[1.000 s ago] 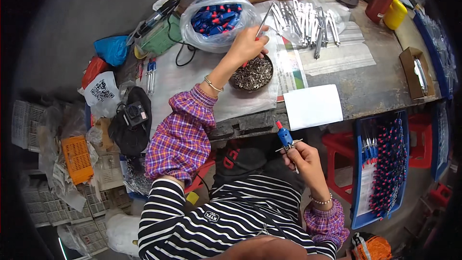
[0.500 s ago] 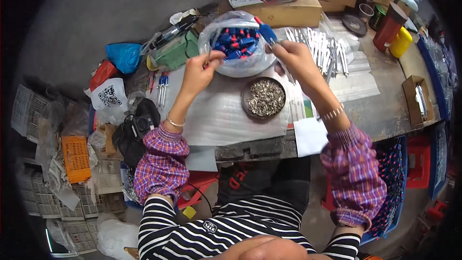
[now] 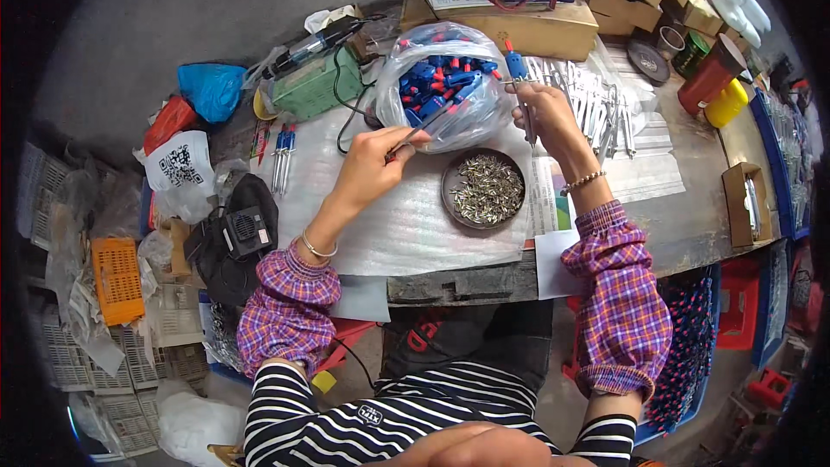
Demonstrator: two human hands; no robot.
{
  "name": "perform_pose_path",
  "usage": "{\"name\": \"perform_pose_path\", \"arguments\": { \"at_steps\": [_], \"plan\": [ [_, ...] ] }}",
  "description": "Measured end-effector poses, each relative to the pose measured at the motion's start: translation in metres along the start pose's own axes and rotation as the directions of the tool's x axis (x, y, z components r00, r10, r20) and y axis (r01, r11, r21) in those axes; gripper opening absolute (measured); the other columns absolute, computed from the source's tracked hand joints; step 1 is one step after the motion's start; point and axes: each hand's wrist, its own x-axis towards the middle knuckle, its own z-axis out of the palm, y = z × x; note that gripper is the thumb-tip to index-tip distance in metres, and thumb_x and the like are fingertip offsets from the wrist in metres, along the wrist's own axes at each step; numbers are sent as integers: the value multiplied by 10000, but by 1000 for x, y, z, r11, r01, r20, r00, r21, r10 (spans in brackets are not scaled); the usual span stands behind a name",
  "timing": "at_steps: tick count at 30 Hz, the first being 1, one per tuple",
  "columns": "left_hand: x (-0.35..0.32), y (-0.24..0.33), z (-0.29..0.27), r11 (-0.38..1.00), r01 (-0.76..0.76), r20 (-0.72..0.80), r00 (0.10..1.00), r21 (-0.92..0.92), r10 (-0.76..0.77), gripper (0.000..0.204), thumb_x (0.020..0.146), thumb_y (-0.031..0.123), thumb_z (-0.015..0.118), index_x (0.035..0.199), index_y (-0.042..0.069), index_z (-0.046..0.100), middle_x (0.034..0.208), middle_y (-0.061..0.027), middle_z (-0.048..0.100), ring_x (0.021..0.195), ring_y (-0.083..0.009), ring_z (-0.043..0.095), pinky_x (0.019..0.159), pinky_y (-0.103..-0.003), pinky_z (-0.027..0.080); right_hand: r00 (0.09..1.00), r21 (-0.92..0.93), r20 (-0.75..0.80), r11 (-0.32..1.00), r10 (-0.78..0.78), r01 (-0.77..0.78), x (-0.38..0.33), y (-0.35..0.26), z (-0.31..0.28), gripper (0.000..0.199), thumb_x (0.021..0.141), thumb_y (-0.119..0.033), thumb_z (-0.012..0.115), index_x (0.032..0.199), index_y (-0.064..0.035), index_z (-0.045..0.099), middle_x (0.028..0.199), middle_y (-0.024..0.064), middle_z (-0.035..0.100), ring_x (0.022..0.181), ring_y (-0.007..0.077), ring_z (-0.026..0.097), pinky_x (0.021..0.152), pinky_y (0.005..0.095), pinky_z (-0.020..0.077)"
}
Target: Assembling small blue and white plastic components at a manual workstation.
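Observation:
My left hand (image 3: 373, 162) is closed round a slim metal tool (image 3: 430, 124) that looks like tweezers, its tip angled up over the near rim of a clear plastic bag (image 3: 471, 130). Blue plastic pieces with red tips (image 3: 438, 82) fill that bag. To its right, my right hand (image 3: 549, 110) pinches a blue-handled metal tool (image 3: 517, 65), held upright with the red tip at the top and the metal shaft downward. Below and between the hands sits a round dark dish (image 3: 448, 199) full of small metal parts (image 3: 487, 188).
Silvery metal shafts (image 3: 596, 108) lie in a heap at right. Several blue-handled tools (image 3: 284, 156) lie on the left of the table. Behind them are a green box (image 3: 320, 86) and a corded power tool (image 3: 316, 47). A red-brown cylinder (image 3: 713, 73) stands far right.
My left hand has moved down and right, its tool now pointing up over the bag's near side. My right hand still holds the blue-handled tool, now more upright. The view has shifted slightly.

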Motion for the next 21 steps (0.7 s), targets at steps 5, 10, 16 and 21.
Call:
{"name": "perform_pose_path", "arguments": {
  "at_steps": [5, 10, 16, 21],
  "plan": [
    [2, 7, 9, 995, -104, -1, 995, -8, 104, 326, 737, -78, 514, 1024, 12, 641, 918, -148, 665, 746, -195, 651, 672, -284, 497, 1000, 22, 12, 1000, -1, 1, -3, 7, -8, 241, 858, -145, 501, 967, 36, 617, 650, 42, 569, 541, 88, 539, 511, 205, 458],
    [-3, 5, 29, 979, -155, 106, 984, 134, 141, 371, 716, -66, 537, 1066, 22, 623, 988, -179, 643, 814, -299, 646, 717, -327, 504, 999, 13, -4, 999, 40, -40, -14, 6, -10, 231, 866, -166, 516, 961, 16, 622, 639, 29, 560, 538, 81, 533, 510, 199, 449],
    [-3, 10, 26, 984, -126, 139, 984, 125, 108, 353, 729, -68, 532, 1055, 27, 628, 996, -179, 641, 843, -309, 643, 733, -336, 497, 997, 4, 36, 998, 66, -67, -17, 19, -17, 231, 887, -194, 511, 986, -13, 616, 618, 19, 554, 496, 81, 516, 451, 196, 400],
    [8, 25, -5, 990, -16, -80, 996, 138, 28, 254, 777, -42, 557, 1005, 25, 648, 834, -98, 671, 659, -124, 594, 602, -241, 446, 995, -1, 47, 996, 89, -89, -21, 23, -21, 247, 893, -214, 507, 998, -19, 616, 624, 23, 562, 501, 83, 522, 445, 196, 390]
  ]
}}
